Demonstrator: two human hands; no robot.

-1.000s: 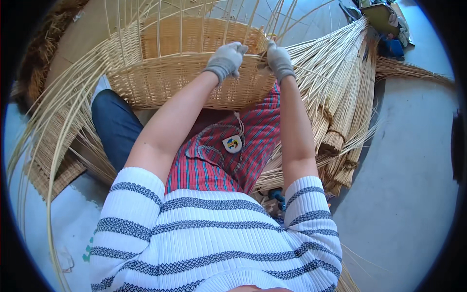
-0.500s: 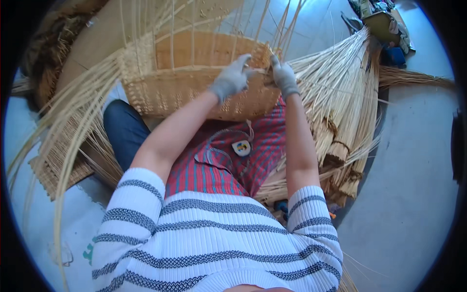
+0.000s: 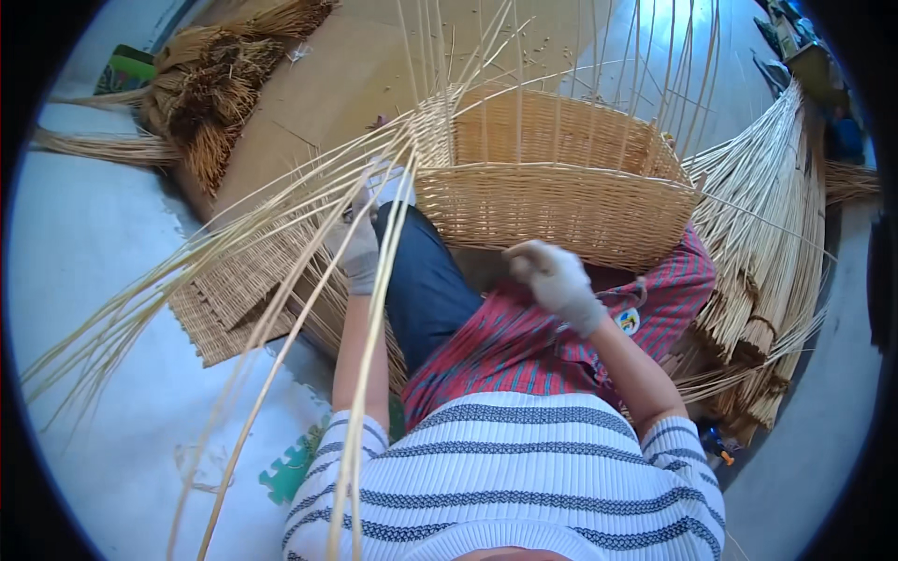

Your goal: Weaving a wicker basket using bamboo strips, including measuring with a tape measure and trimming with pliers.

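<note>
A half-woven wicker basket (image 3: pixel 552 210) rests across my lap and knee, tall upright stakes rising from its rim. At its left end, long loose wicker strands (image 3: pixel 271 224) fan out to the left and toward me. My left hand (image 3: pixel 354 251), in a pale glove, is among these strands beside my knee; they cross in front of its fingers, so its grip is hidden. My right hand (image 3: pixel 561 285), gloved too, hovers over my lap just below the basket's near wall, apart from it. Its fingers are curled in, and nothing shows in them.
Bundles of pale wicker rods (image 3: pixel 758 224) lie at the right. A brown bundle (image 3: pixel 220 89) is at the far left. Flat woven pieces (image 3: pixel 229 304) lie on the floor by my left arm, with a green foam piece (image 3: pixel 290 467) nearer me.
Both hands have left the basket's right end. My left hand has gone to the strands at the left; my right hand has dropped over my lap. The view has swung left.
</note>
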